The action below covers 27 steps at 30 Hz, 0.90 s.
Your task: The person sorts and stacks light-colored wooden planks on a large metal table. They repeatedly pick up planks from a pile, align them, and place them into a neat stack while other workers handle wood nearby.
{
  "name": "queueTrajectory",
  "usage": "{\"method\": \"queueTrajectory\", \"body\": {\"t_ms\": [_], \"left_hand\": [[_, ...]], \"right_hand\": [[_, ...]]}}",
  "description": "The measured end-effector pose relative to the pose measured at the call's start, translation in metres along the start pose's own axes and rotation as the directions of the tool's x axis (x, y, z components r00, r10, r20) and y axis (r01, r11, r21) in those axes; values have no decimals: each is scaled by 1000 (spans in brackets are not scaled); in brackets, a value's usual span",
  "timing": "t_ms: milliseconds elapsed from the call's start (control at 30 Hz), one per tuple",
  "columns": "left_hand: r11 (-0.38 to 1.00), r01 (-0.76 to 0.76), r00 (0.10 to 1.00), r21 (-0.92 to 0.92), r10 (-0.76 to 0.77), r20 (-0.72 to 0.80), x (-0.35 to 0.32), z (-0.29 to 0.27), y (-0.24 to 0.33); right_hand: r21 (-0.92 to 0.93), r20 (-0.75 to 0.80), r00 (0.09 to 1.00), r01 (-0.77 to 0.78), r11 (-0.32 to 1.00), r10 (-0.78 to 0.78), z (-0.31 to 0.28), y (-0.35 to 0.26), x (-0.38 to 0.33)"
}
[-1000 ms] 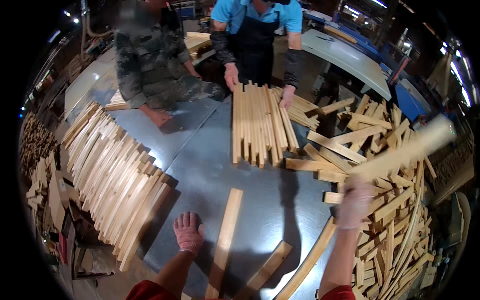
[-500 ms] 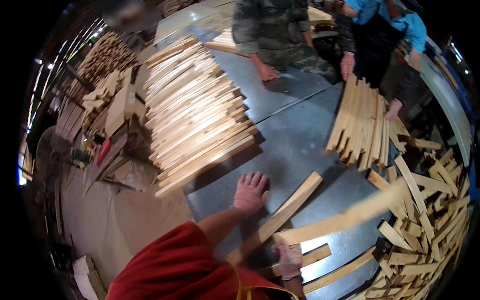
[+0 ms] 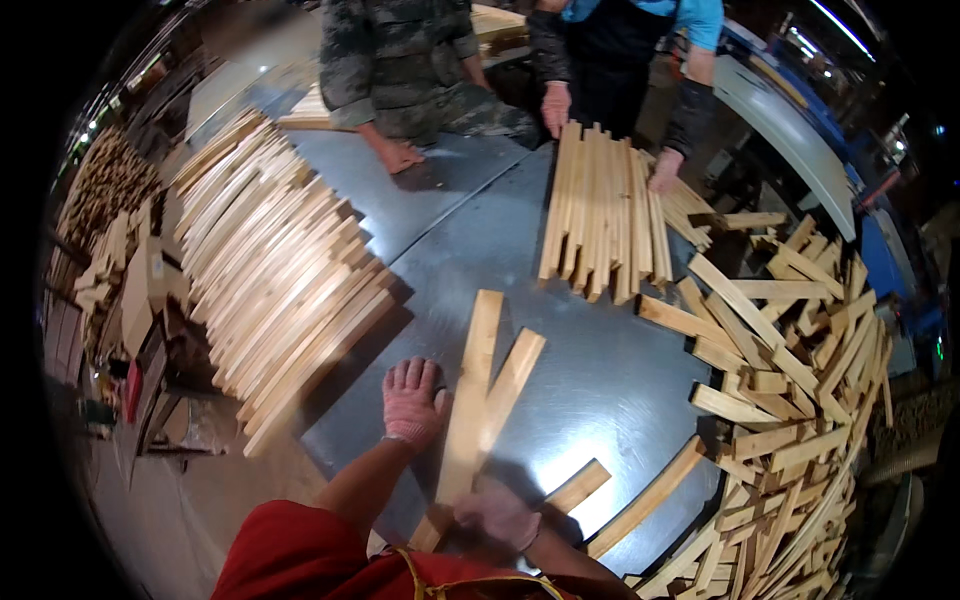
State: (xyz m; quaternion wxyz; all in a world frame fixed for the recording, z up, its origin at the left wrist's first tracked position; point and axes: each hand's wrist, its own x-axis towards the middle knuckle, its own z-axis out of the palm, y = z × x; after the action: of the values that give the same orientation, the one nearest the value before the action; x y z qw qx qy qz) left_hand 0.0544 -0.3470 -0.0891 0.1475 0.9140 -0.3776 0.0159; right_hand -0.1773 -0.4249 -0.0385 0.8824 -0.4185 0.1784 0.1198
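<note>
My left hand (image 3: 413,405), in a pinkish work glove, lies flat on the metal table with fingers spread, just left of a long pale wooden strip (image 3: 470,390). At the near end of that strip is my gloved right hand (image 3: 498,513), somewhat blurred, its fingers closed on the wood. A second wooden strip (image 3: 514,380) runs slantwise partly beneath the first. Two more lie to the right of my right hand: a short-looking strip (image 3: 580,484) and a longer strip (image 3: 650,497).
A long row of strips (image 3: 290,270) lies side by side at left. Loose offcuts (image 3: 790,420) are heaped along the right. Across the metal table (image 3: 470,245), a co-worker in blue holds a bundle of strips (image 3: 605,215); another in camouflage rests a hand (image 3: 397,155) there.
The strip in my right hand has swung from pointing right to pointing away from me, beside the second strip. The view has turned to the right. My left hand stays flat on the table.
</note>
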Motion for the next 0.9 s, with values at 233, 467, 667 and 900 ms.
{"method": "queueTrajectory", "body": {"t_ms": [233, 467, 667, 900], "left_hand": [[998, -29, 999, 54, 31, -42, -4, 17, -9], [999, -11, 994, 32, 8, 104, 0, 14, -9], [995, -40, 998, 91, 36, 48, -6, 27, -14], [992, -22, 1000, 127, 23, -5, -6, 38, -17]], "right_hand": [[-369, 17, 997, 78, 926, -77, -4, 45, 5], [-519, -179, 940, 161, 839, -291, -28, 19, -16], [-549, -662, 308, 422, 722, -683, -109, -140, -113], [-387, -701, 216, 685, 617, -680, -138, -187, -150]]}}
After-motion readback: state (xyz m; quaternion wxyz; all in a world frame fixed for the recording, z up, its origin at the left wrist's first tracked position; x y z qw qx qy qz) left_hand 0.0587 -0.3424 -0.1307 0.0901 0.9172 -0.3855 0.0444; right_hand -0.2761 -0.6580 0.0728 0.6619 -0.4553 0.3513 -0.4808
